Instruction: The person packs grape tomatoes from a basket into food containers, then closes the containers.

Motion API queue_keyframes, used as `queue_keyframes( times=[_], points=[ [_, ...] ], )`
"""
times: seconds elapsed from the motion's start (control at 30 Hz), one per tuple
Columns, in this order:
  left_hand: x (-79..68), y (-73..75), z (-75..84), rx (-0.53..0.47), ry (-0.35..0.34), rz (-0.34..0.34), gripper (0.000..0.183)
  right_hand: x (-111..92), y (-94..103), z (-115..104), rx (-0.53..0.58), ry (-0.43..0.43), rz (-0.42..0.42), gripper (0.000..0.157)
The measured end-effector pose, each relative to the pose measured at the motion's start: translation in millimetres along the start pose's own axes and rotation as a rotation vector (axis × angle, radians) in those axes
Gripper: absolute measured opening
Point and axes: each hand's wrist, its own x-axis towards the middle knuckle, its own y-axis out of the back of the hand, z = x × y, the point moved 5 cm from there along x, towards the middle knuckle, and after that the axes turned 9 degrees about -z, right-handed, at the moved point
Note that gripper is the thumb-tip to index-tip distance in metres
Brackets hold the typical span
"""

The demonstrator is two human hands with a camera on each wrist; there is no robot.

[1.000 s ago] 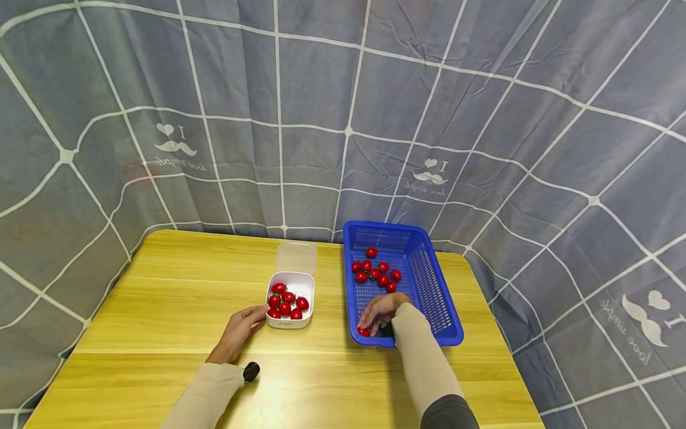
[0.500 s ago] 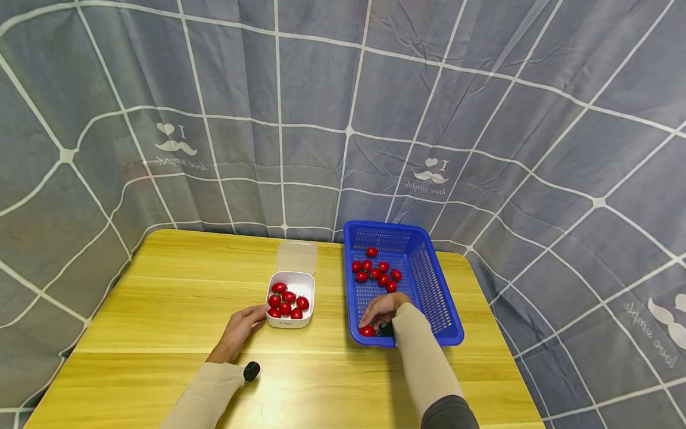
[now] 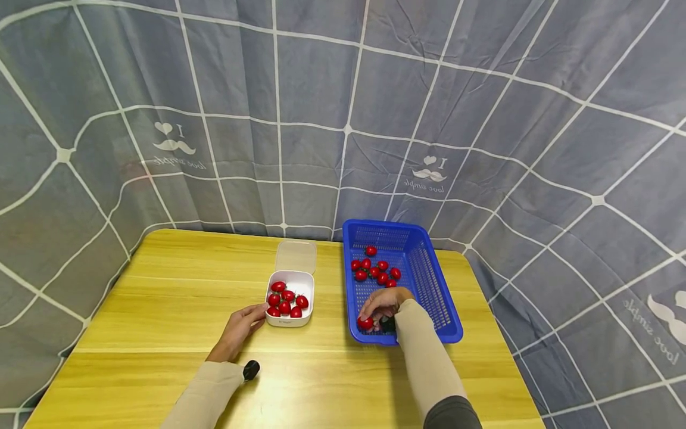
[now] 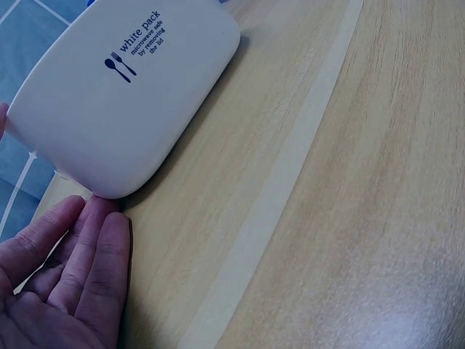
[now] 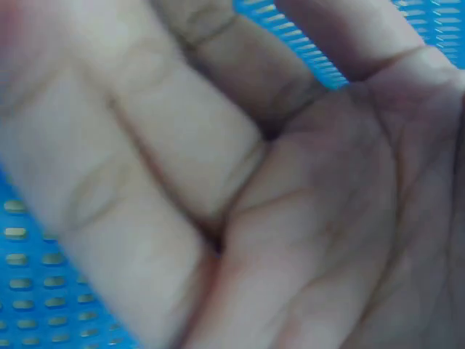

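Observation:
My right hand (image 3: 383, 304) reaches into the front left of the blue basket (image 3: 455, 333) and pinches a red cherry tomato (image 3: 365, 323) between its fingertips. The right wrist view shows that palm and curled fingers (image 5: 167, 131) close up, with a red blur at the top left corner. My left hand (image 3: 238, 333) rests beside the white lunch box (image 3: 289, 322). In the left wrist view, its nearly straight fingers (image 4: 102, 269) touch the box's lower corner. Several cherry tomatoes (image 3: 285, 307) lie inside the box. More cherry tomatoes (image 3: 374, 271) are gathered toward the basket's back left.
The lunch box's pale lid (image 3: 296, 257) lies behind it on the wooden table (image 3: 187, 298). A grey curtain with white lines (image 3: 313, 149) hangs right behind the table and along both sides. A black device (image 3: 250, 370) sits at my left wrist.
My right hand has lifted slightly and moved back from the basket's front wall, with the cherry tomato in its fingertips. My left hand stays at the lunch box.

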Motion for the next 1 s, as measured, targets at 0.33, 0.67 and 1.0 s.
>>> queue_keyframes(
  times=[0.33,0.67,1.0],
  points=[
    [1.6,0.2,0.3,-0.008,-0.001,-0.007,0.062,-23.8,4.4,-22.0,0.139,0.216,0.172,0.015],
    [1.1,-0.4,1.3,0.002,0.006,-0.004,0.065,-33.3,6.9,-42.5,0.167,0.416,0.313,0.017],
    [0.8,-1.8,1.3,0.001,0.005,-0.011,0.065,-27.8,-0.9,-66.3,0.223,0.532,0.389,0.017]
  ],
)
